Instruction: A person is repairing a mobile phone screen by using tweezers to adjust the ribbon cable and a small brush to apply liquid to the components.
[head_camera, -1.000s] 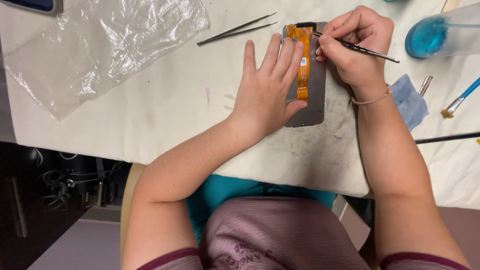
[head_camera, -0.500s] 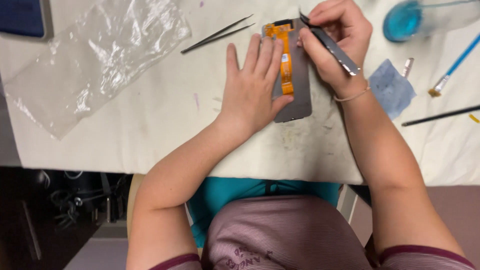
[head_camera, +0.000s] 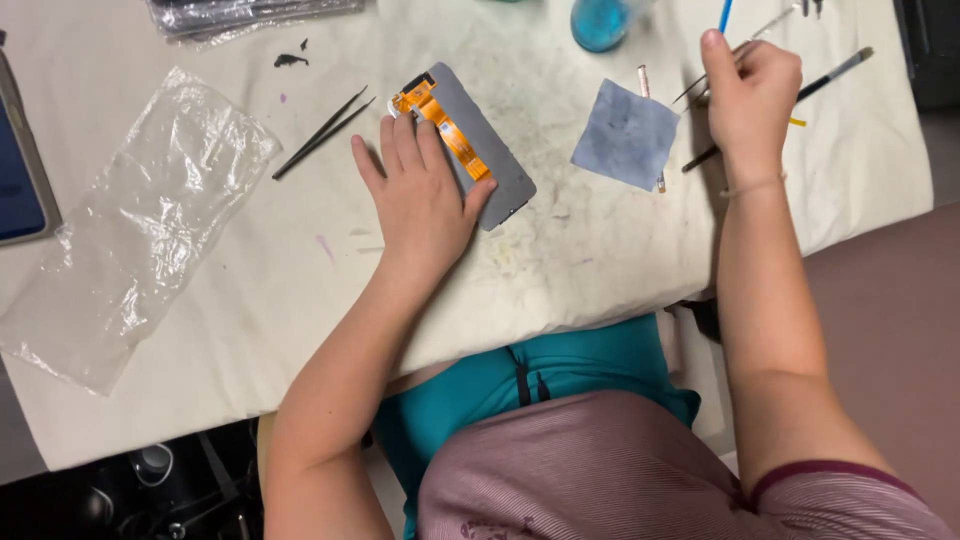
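Note:
A grey phone screen panel (head_camera: 500, 170) lies face down on the white table cover, with an orange flex cable (head_camera: 440, 122) running along its back. My left hand (head_camera: 420, 200) rests flat on the panel's near left part, fingers spread. My right hand (head_camera: 750, 95) is far to the right of the panel, over a cluster of tools. Its fingers are closed around thin metal tweezers (head_camera: 700, 88). A black-handled brush (head_camera: 835, 72) lies under that hand.
A grey cloth square (head_camera: 622, 135) lies between the hands. A container of blue liquid (head_camera: 600, 22) stands at the back. Black tweezers (head_camera: 322, 133) lie left of the panel, beside a crumpled clear plastic bag (head_camera: 130, 230). A dark flat device (head_camera: 18, 185) sits at the left edge.
My right hand has left the top of the panel and moved right to the tools, still gripping the thin tool. My left hand stays on the panel, which now lies at an angle.

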